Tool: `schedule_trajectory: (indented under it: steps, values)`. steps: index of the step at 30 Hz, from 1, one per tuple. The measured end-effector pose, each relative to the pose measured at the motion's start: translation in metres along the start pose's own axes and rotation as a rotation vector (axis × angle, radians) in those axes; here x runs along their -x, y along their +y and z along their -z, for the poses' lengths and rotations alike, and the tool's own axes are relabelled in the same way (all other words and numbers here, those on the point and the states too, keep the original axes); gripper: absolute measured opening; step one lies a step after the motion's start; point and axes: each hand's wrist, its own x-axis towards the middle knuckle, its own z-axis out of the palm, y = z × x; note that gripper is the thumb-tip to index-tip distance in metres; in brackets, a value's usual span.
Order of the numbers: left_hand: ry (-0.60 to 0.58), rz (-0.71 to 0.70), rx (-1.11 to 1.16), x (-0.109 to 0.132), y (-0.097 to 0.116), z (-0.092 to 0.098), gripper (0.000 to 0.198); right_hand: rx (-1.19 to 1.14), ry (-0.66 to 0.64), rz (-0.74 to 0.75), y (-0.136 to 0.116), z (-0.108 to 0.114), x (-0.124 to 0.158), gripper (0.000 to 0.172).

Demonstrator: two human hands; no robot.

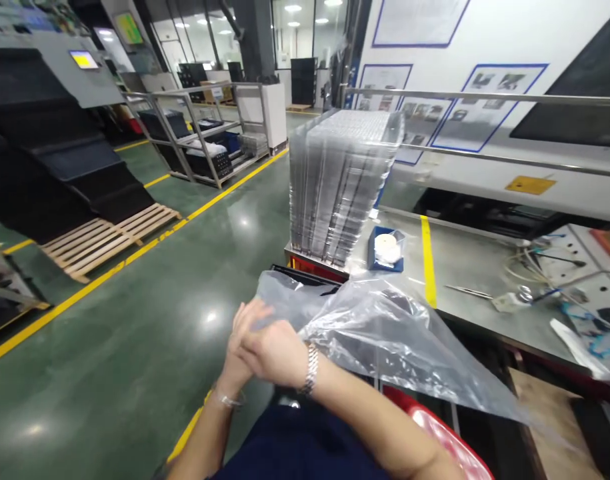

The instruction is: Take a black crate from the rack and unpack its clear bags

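My left hand [242, 337] and my right hand [272, 350] are pressed together low in the view, the right lying across the left. A clear plastic bag [379, 333] spreads from them towards the right, and its gathered edge runs into their grip. My right wrist wears a metal link band, and a thin bracelet circles my left wrist. Beyond the bag rises a tall stack of clear plastic trays [335, 187], standing on a low red-edged base [315, 267]. A black flat object [305, 277] is partly hidden behind the bag.
A steel workbench [465, 267] with a yellow stripe runs along the right, holding a blue box with a white roll [387, 248], tweezers [467, 291] and cables. A red crate [437, 430] sits below my right arm. A wooden pallet [109, 240] and metal rack [205, 133] stand left.
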Motion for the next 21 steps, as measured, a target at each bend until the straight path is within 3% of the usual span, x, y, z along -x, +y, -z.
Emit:
schedule_trajectory:
  steps: [2,4,6,7,8,10,11,13,15,18,21]
  values:
    - [0.056,0.108,0.053,0.000,0.001,-0.001,0.028,0.004,-0.029,0.024,-0.009,-0.006,0.005,0.024]
    - [0.298,0.408,0.134,-0.003,-0.003,0.007,0.031,-0.009,0.017,-0.024,0.000,-0.001,0.023,0.056]
    - [0.588,0.649,0.256,-0.008,-0.005,0.021,0.033,0.019,-0.006,-0.223,0.023,0.006,0.052,0.094]
    - [0.714,0.712,0.329,-0.011,-0.005,0.028,0.032,0.048,-0.090,-0.381,0.037,0.007,0.068,0.094]
    - [0.819,0.742,0.399,-0.015,-0.005,0.035,0.031,0.083,-0.202,-0.578,0.051,0.006,0.085,0.082]
    - [0.949,0.755,0.469,-0.019,-0.007,0.046,0.027,0.089,-0.333,-0.801,0.075,-0.001,0.117,0.036]
    - [0.954,0.772,0.444,-0.020,-0.011,0.050,0.025,0.081,-0.379,-0.873,0.083,-0.006,0.131,0.025]
    - [0.899,0.855,0.321,-0.016,-0.028,0.053,0.019,0.048,-0.434,-0.960,0.091,-0.020,0.153,0.027]
    - [0.841,1.027,0.188,-0.001,-0.053,0.052,0.013,-0.022,-0.496,-0.996,0.086,-0.037,0.168,0.031]
    - [0.794,1.383,0.092,0.041,-0.088,0.042,0.002,-0.178,-0.653,-0.994,0.068,-0.074,0.186,0.021]
    - [0.619,1.713,0.104,0.100,-0.106,0.028,0.015,-0.257,-0.805,-1.088,0.055,-0.120,0.210,0.009]
